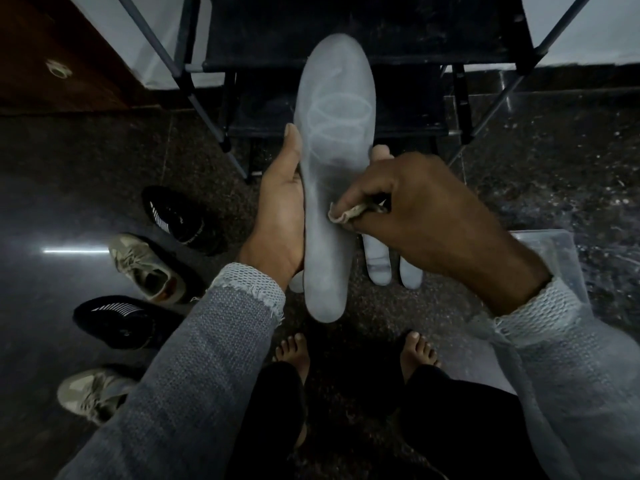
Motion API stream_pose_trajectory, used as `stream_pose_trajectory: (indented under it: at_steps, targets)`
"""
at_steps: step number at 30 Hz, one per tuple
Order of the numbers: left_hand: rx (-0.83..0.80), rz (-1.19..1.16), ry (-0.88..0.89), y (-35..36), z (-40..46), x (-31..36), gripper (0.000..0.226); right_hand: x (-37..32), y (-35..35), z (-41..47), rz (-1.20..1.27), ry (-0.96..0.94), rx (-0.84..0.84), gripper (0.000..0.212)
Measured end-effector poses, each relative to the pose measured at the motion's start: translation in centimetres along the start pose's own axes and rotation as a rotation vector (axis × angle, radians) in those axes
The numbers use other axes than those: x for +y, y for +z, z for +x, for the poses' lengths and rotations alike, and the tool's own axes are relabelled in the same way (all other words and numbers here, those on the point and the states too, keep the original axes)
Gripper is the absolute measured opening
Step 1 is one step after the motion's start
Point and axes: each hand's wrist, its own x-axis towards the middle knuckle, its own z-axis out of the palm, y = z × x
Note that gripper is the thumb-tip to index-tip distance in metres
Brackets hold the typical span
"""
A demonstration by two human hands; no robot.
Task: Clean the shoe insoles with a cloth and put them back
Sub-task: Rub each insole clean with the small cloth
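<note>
Right now my left hand (280, 206) cradles a grey insole (329, 188) from beneath, thumb up along its left edge and fingertips showing past its right edge, so it stands lengthwise in front of me, toe end pointing away and heel end toward my bare feet (419, 351). My right hand (415, 209) is pinched shut on a small bunched cloth (346, 214), pressing it against the middle of the insole near its right edge. I judge this to be the wiping step, with the heel half and the toe half both left to rub. Next I should draw the cloth along the length while my left hand braces against the push, since the insole looks thin and likely to bend. More pale insoles (379, 261) lie on the dark floor (554, 161) just under my right hand, so they may need cleaning as well. Four shoes sit in a loose column toward the floor's left side: a black sneaker (180, 216), a tan sneaker (149, 268), another black one (117, 320) and another tan one (90, 393). A dark shoe rack (346, 46) stands ahead, close beyond the toe end, so strokes that way have little room; the floor to the right looks open apart from a clear plastic bin (554, 265).
</note>
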Motion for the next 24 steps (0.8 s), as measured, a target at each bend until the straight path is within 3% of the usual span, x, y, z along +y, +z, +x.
stream_pose_trajectory:
  at_steps: [2, 8, 10, 14, 16, 21, 24]
  targets:
    - [-0.011, -0.003, -0.012, 0.0, 0.0, 0.1, 0.07, 0.1, 0.2, 0.0, -0.002, -0.004, 0.044, 0.014]
    - [0.036, 0.101, 0.041, 0.4, 0.0, -0.4, 0.068, 1.2, 0.9, 0.5, -0.106, 0.024, 0.389, 0.011]
    - [0.051, 0.12, 0.044, 0.6, -0.1, -0.5, 0.067, 1.2, 0.9, 0.5, -0.115, 0.01, 0.387, 0.011]
    - [0.048, 0.098, 0.034, 0.2, 0.1, -0.3, 0.068, 0.5, 0.1, 0.3, 0.049, 0.002, 0.093, 0.012]
    - [0.03, 0.071, 0.014, 0.2, 0.2, -0.2, 0.069, 0.4, 0.0, 0.3, 0.094, 0.009, 0.036, 0.012]
    - [0.04, 0.151, 0.002, 0.1, 0.1, -0.5, 0.062, 0.7, 1.0, 0.5, 0.104, 0.049, 0.368, 0.011]
    - [0.082, 0.207, -0.002, 0.3, 0.0, -0.6, 0.059, 1.0, 1.1, 0.6, 0.116, -0.001, 0.382, 0.011]
